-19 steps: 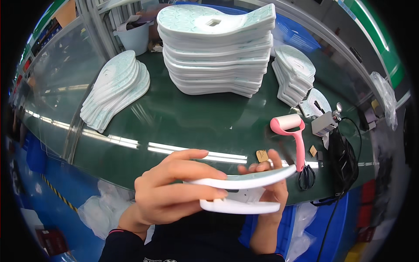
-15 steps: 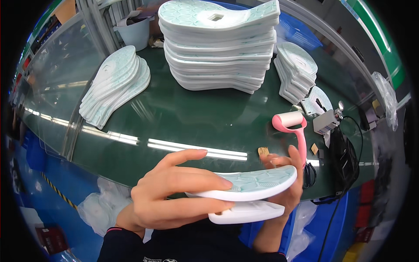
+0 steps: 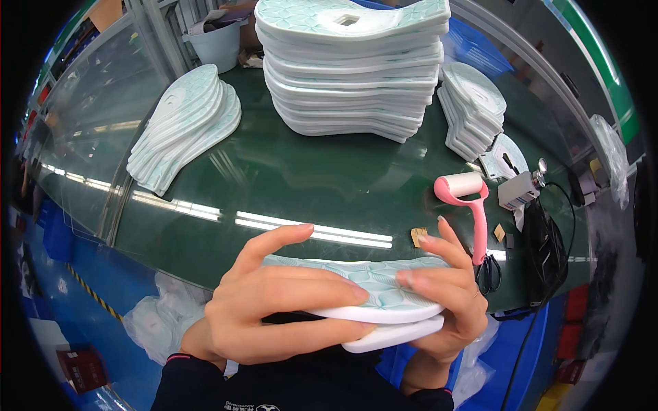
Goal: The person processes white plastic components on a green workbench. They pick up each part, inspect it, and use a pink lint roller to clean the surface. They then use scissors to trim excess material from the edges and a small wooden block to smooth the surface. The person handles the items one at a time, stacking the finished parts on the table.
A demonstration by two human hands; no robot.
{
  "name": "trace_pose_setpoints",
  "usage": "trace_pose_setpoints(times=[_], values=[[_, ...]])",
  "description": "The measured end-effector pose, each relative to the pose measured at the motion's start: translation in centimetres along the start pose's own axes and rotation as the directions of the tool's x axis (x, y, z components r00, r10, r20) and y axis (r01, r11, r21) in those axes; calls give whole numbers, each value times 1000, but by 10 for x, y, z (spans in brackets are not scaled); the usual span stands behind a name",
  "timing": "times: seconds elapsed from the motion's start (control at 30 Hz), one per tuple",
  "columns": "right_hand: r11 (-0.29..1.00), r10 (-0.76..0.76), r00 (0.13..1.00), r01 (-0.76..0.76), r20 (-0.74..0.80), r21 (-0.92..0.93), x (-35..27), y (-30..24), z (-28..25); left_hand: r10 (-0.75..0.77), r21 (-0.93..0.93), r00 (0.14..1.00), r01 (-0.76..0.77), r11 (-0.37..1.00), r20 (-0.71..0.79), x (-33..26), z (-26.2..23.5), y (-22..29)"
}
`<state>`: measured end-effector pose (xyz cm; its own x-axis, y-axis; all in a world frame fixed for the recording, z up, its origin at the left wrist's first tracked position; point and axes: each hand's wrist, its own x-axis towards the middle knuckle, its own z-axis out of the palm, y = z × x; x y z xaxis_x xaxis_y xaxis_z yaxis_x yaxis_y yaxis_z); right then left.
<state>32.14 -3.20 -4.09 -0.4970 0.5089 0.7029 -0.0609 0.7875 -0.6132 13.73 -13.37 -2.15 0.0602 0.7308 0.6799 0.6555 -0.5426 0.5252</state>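
Observation:
Both hands hold a white curved plastic panel [image 3: 391, 291] with a pale green patterned top, over the table's near edge. My left hand [image 3: 271, 294] grips its left part, fingers across the top and along the side, index finger raised. My right hand [image 3: 452, 301] closes round the right end, its fingertips pressing on the patterned face. Beneath the panel sits a smooth white plastic piece [image 3: 394, 334]; a narrow gap shows between the two at the left. Whether they are joined is hidden. My palms cover much of the underside.
A tall stack of similar panels [image 3: 349, 89] stands at the back, with smaller piles at left [image 3: 188, 123] and right [image 3: 473, 109]. On the right lie a pink-handled roller [image 3: 478, 226], black scissors [image 3: 489, 274], a white bottle [image 3: 517, 190] and a black bag [image 3: 545, 240].
My right hand has moved from behind the panel's right end to over its top. The panel has shifted and turned, showing more of its patterned face. The view has moved slightly.

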Motion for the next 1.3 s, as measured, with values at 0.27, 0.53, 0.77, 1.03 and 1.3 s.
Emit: trace_pose_setpoints(times=[0.27,0.53,0.77,1.03,1.3], values=[[392,293,874,-479,-387,-785,-24,88,-61,-96,38,993,99,994,-71,0,0,4],[514,438,708,-703,-553,-492,-28,113,-72,-91,118,994,97,988,-53,0,-4,7],[883,-104,872,-140,-478,-448,-9,38,-67,-90,229,996,93,969,-25,9,8,2],[937,-234,972,221,-17,-272,18,5,-49,42,273,997,-60,960,71,10,9,-13],[805,213,919,-358,-333,-472,-36,83,-98,-40,207,995,58,977,-92,5,0,-12]])
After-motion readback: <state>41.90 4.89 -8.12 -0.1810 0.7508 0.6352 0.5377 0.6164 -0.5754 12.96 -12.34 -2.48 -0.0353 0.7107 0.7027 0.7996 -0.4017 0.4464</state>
